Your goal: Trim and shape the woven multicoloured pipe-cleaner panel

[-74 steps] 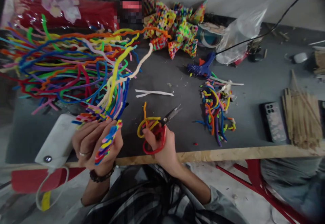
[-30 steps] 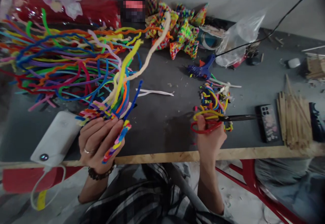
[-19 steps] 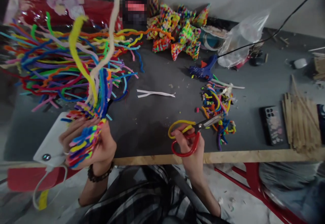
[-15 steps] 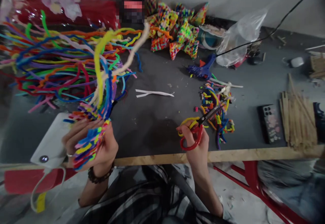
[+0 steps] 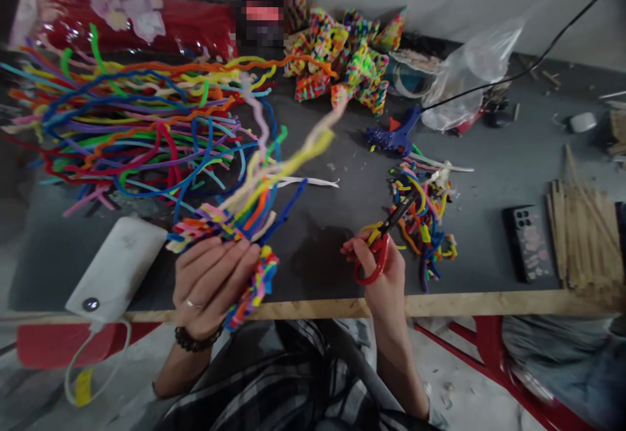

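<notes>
My left hand (image 5: 212, 284) is closed round a woven multicoloured pipe-cleaner piece (image 5: 252, 287), whose loose stems (image 5: 274, 170) fan up and to the right, blurred by motion. My right hand (image 5: 379, 268) grips red-handled scissors (image 5: 379, 248) together with a yellow pipe-cleaner bit. The blades point up-right at a heap of cut pipe-cleaner scraps (image 5: 423, 212) on the grey table (image 5: 317, 248).
A big spread of loose pipe cleaners (image 5: 122, 124) lies at left, a white power bank (image 5: 115, 268) below it. Finished woven shapes (image 5: 342, 59), a blue glue gun (image 5: 394, 134) and a plastic bag (image 5: 464, 69) sit at the back. A phone (image 5: 531, 242) and wooden sticks (image 5: 584, 235) lie right.
My left hand has swung the woven piece rightward, so its stems now point right instead of up. My right hand with the scissors has stayed near the scrap heap, blades turned more upright.
</notes>
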A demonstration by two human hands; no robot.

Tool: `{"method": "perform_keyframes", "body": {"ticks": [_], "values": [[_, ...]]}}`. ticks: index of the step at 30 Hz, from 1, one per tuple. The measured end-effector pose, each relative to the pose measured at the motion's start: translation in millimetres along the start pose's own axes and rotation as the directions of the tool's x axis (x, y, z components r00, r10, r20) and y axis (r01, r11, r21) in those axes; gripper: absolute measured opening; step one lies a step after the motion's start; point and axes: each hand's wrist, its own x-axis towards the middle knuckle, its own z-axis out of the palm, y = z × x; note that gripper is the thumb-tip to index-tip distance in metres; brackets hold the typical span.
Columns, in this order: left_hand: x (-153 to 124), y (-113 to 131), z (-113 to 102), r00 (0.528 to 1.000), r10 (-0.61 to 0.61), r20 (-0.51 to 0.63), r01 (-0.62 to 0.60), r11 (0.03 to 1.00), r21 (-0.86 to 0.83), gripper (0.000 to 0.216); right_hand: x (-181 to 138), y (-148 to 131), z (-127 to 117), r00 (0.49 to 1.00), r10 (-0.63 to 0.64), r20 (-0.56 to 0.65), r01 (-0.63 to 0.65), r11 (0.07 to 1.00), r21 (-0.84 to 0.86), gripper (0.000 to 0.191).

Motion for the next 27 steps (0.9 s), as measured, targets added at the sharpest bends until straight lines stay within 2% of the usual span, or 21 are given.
{"method": "perform_keyframes", "body": {"ticks": [2, 3, 6, 9, 11, 14, 15, 19, 21, 25, 27], "values": [[9.0, 7.0, -1.9, 0.96, 0.27, -0.075, -0.257, 0.955, 0.149, 0.042, 0.2, 1.4, -1.4, 1.0, 0.006, -0.013, -0.006, 1.0, 0.014, 0.02], [12.4, 8.5, -1.4, 0.952, 0.302, -0.047, -0.289, 0.939, 0.186, 0.044, -0.5, 2.1, -1.8, 1.0, 0.015, -0.014, -0.015, 1.0, 0.025, 0.02], [16.3, 7.2, 3.1, 0.951, 0.308, -0.032, -0.295, 0.931, 0.214, 0.054, -6.7, 2.0, -2.4, 0.998, 0.053, 0.043, -0.054, 0.998, 0.036, 0.023], [14.9, 5.6, 6.8, 0.939, 0.344, -0.003, -0.338, 0.924, 0.181, 0.059, -18.5, -5.4, -3.0, 0.981, 0.02, 0.193, -0.03, 0.998, 0.049, 0.036], [14.8, 7.2, 7.5, 0.909, 0.417, 0.004, -0.41, 0.893, 0.185, 0.054, -28.4, -14.1, -5.4, 0.944, 0.033, 0.328, -0.052, 0.997, 0.05, 0.044], [16.6, 11.6, 6.3, 0.879, 0.476, 0.014, -0.469, 0.861, 0.195, 0.042, -43.6, -26.0, -14.5, 0.853, 0.171, 0.492, -0.153, 0.985, -0.078, 0.043], [17.1, 12.6, 5.6, 0.883, 0.469, 0.027, -0.466, 0.865, 0.188, 0.04, -48.0, -28.2, -19.0, 0.84, 0.19, 0.509, -0.153, 0.982, -0.114, 0.043], [17.5, 13.2, 3.5, 0.906, 0.42, 0.045, -0.421, 0.891, 0.168, 0.039, -55.1, -28.1, -39.0, 0.862, 0.194, 0.468, -0.146, 0.98, -0.138, 0.046], [17.3, 12.7, 3.8, 0.908, 0.418, 0.032, -0.417, 0.892, 0.173, 0.04, -51.4, -26.7, -44.4, 0.815, 0.245, 0.525, -0.187, 0.969, -0.16, 0.044], [18.4, 13.2, 7.3, 0.889, 0.454, 0.052, -0.456, 0.873, 0.174, 0.041, -39.3, -26.2, -36.6, 0.653, 0.322, 0.686, -0.291, 0.942, -0.166, 0.047], [19.7, 14.2, 9.3, 0.885, 0.465, 0.036, -0.464, 0.87, 0.167, 0.039, -35.8, -25.6, -26.1, 0.615, 0.333, 0.714, -0.323, 0.933, -0.157, 0.048]]}}
